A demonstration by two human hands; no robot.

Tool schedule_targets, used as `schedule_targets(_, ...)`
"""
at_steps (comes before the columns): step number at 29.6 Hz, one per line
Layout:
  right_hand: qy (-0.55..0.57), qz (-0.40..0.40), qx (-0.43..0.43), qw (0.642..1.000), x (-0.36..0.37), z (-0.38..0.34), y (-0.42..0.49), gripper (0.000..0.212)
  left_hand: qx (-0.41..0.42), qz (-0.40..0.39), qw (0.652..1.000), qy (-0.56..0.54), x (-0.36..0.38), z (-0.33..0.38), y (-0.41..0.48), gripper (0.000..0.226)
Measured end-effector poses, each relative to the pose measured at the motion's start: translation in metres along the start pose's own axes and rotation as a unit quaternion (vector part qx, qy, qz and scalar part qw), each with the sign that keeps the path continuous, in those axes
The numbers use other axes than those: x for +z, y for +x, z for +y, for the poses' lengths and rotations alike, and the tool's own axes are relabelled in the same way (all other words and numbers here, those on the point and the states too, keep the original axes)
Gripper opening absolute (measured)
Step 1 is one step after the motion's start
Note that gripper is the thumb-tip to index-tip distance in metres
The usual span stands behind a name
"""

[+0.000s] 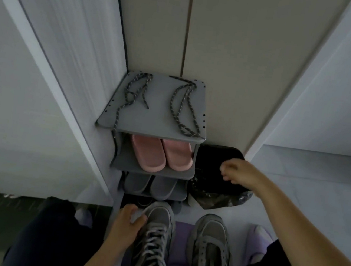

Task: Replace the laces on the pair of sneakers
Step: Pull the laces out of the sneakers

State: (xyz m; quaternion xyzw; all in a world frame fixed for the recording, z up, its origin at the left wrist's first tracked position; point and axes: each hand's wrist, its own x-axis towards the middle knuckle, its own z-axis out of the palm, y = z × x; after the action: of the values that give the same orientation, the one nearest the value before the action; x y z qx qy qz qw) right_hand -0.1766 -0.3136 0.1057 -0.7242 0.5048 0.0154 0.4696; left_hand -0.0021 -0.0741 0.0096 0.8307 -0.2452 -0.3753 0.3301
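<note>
Two grey sneakers with pale laces stand side by side at the bottom of the view, the left sneaker (155,237) and the right sneaker (210,249). My left hand (128,222) grips the toe side of the left sneaker. My right hand (235,171) hovers with curled fingers over a black bin, holding nothing that I can see. Two dark speckled spare laces, one lace (134,94) on the left and another lace (184,107) on the right, lie on the top of a grey shoe rack (156,119).
Pink slippers (160,155) and grey slippers (149,185) fill the rack's lower shelves. A black bin (213,160) with a dark liner bag stands right of the rack. Walls close in on both sides. A purple mat (180,245) lies under the sneakers.
</note>
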Motion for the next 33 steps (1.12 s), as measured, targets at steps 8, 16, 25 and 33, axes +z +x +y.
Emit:
schedule_targets(8,-0.144,-0.003,-0.002,0.990,0.108,0.080,-0.068,0.073,-0.090,-0.139,0.986,0.000,-0.001,-0.008,-0.032,0.058)
schedule_targets(16,-0.192,-0.024,-0.003,0.981,0.115,0.079,-0.077,0.074,-0.035,-0.115,0.993,-0.013,0.004,-0.019,-0.043,0.025)
schedule_targets(25,-0.122,-0.007,-0.128,0.984,0.167,0.032,-0.111,0.016,0.072,-0.089,0.989,-0.097,-0.008,-0.025,-0.056,0.013)
schedule_targets(33,-0.066,-0.080,-0.090,0.991,0.167,0.022,-0.103,0.011,0.095,-0.079,0.983,-0.139,0.007,-0.032,-0.060,0.021)
